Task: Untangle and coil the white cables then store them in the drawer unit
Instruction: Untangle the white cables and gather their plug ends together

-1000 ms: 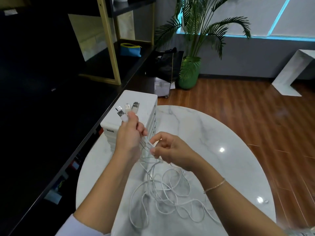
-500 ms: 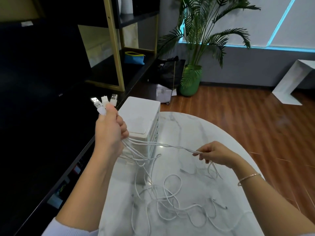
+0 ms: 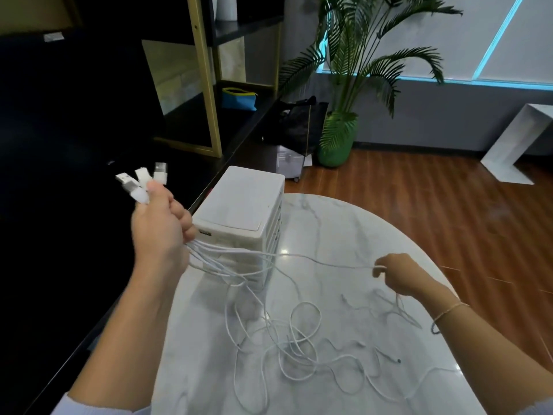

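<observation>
marble table [image 3: 344,229] bears drawer unit [image 3: 239,211] beside tangled white cables [image 3: 287,339]; both hands, left hand [image 3: 158,232] and right hand [image 3: 395,274], grip them.

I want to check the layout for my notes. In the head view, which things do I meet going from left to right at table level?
USB plugs → left hand → drawer unit → stretched cable → right hand.

Left hand [image 3: 160,232] grips white cables [image 3: 287,333]; right hand [image 3: 399,275] pinches one.
</observation>
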`<act>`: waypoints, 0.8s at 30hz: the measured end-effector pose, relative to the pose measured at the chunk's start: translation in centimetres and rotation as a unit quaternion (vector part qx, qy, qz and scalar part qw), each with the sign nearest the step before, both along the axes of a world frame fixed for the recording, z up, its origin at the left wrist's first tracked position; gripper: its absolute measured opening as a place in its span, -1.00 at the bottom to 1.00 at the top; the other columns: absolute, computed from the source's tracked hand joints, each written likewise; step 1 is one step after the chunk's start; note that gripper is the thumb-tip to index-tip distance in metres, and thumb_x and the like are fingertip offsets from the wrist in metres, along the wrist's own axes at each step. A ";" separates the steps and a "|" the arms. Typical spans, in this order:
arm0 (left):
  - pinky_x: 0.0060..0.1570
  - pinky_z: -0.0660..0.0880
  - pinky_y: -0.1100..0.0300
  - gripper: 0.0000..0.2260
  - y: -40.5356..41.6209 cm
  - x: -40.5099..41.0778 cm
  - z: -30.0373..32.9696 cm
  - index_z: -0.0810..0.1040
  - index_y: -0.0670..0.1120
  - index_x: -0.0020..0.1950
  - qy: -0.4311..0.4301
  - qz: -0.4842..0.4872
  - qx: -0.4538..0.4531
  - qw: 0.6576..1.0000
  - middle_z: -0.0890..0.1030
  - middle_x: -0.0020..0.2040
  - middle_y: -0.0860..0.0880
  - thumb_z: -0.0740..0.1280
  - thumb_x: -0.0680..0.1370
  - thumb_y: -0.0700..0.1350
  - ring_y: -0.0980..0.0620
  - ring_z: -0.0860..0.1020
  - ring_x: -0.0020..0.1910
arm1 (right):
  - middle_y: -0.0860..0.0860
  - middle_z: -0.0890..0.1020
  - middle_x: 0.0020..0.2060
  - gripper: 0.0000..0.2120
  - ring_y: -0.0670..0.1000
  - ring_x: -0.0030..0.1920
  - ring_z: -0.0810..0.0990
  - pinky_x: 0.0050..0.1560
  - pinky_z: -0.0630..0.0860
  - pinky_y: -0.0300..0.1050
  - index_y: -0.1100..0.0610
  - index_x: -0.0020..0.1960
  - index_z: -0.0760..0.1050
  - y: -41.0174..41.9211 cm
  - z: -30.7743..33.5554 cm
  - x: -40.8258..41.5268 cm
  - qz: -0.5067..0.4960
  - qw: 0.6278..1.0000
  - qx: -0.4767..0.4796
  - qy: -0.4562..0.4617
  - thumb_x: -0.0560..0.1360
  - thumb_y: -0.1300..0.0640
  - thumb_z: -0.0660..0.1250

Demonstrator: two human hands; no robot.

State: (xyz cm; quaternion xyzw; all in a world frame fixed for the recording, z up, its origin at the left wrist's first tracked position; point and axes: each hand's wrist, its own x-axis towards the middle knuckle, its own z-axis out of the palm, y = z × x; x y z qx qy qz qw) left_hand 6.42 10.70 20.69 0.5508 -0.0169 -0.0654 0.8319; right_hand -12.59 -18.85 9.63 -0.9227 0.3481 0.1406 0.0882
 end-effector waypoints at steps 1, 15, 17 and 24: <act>-0.63 0.04 0.35 -0.63 0.5 0.4 0.3 0.21 -0.01 -0.32 -0.001 0.010 -0.006 1.000 0.16 -0.60 0.11 -0.01 0.67 0.03 0.18 0.08 -0.62 | 0.08 0.62 0.12 -0.67 0.11 0.13 0.54 0.05 0.40 -0.19 0.09 0.11 0.59 -0.5 -0.4 -0.5 -0.036 0.999 -0.017 -0.021 0.49 0.34 0.17; -0.63 0.06 0.36 -0.66 2.0 1.0 -1.3 0.24 -0.02 -0.30 -0.005 0.057 0.052 0.997 0.20 -0.60 0.12 0.03 0.66 0.04 0.19 0.11 -0.63 | 0.05 0.66 -0.26 -0.65 0.04 -0.28 0.61 -0.22 0.54 -0.13 0.18 -0.09 0.61 -6.5 2.1 -3.2 -0.220 0.971 0.040 -0.087 0.51 -0.11 0.30; -0.63 0.03 0.35 -0.66 3.0 2.4 -1.5 0.24 0.00 -0.29 0.006 0.074 0.040 0.996 0.19 -0.61 0.13 0.02 0.65 0.07 0.21 0.11 -0.64 | 0.08 0.68 -0.11 -0.59 0.07 -0.14 0.61 -0.18 0.51 -0.15 0.20 -0.04 0.62 -7.3 1.3 -4.4 -0.229 0.973 0.012 -0.040 0.54 -0.14 0.23; -0.65 0.00 0.37 -0.68 3.2 3.0 -1.9 0.21 0.01 -0.29 0.009 0.078 0.065 0.995 0.18 -0.64 0.12 0.02 0.65 0.05 0.20 0.10 -0.68 | 0.16 0.59 -0.11 -0.40 0.17 -0.32 0.59 -0.27 0.50 -0.09 0.25 -0.11 0.60 -7.4 0.3 -6.1 -0.368 0.901 0.176 -0.149 0.60 -0.19 -0.01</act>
